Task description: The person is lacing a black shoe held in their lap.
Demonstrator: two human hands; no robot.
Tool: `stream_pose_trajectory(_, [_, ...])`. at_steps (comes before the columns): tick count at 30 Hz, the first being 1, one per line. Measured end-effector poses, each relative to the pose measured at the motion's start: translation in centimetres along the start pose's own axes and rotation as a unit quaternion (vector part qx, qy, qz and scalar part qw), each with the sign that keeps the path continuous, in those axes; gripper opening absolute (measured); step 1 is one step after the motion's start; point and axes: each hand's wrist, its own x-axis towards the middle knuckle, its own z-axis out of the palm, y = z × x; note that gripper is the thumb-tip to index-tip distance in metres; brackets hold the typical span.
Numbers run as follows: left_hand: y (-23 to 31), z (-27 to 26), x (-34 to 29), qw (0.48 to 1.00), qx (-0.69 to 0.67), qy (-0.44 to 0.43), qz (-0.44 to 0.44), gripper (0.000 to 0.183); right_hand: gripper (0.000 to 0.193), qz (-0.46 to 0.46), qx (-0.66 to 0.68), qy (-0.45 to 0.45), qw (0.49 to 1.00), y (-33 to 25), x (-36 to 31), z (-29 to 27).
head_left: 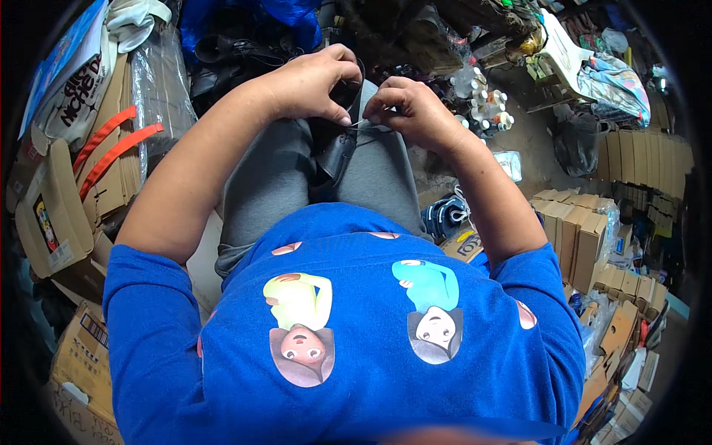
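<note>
A shiny black leather piece that looks like a shoe [335, 157] lies between my grey-trousered thighs. My left hand [315, 83] curves around its upper part, thumb and fingers gripping the dark edge. Close beside it, my right hand [417, 111] is closed in a pinch. A thin pale strand [359, 124], like a thread or a needle, runs from the right fingertips toward the left thumb; its exact kind is too small to tell. The far side of the shoe is hidden by my left hand.
Dark shoes [222, 52] and blue plastic [289, 13] are heaped beyond my left hand. Plastic bottles [486, 104] stand ahead on the right. Cardboard boxes [575, 230] stack up at my right, and more cardboard with orange straps [119, 152] leans at my left.
</note>
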Motion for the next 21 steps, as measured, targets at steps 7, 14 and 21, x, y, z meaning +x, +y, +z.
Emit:
stream_pose_trajectory(7, [0.7,-0.9,0.9,0.990,-0.028,-0.121,-0.063,0.039,0.018,-0.002,0.018,-0.021,1.000,0.8,0.1,0.4])
stream_pose_trajectory(14, [-0.9,0.3,1.0,0.974,-0.142,-0.162,-0.066,0.021,0.019,-0.031,0.053,-0.005,0.998,1.9,0.1,1.4])
stream_pose_trajectory(21, [-1.9,1.2,0.5,0.950,-0.267,-0.145,-0.069,0.022,0.017,-0.006,0.042,0.057,0.997,1.0,-1.2,2.7])
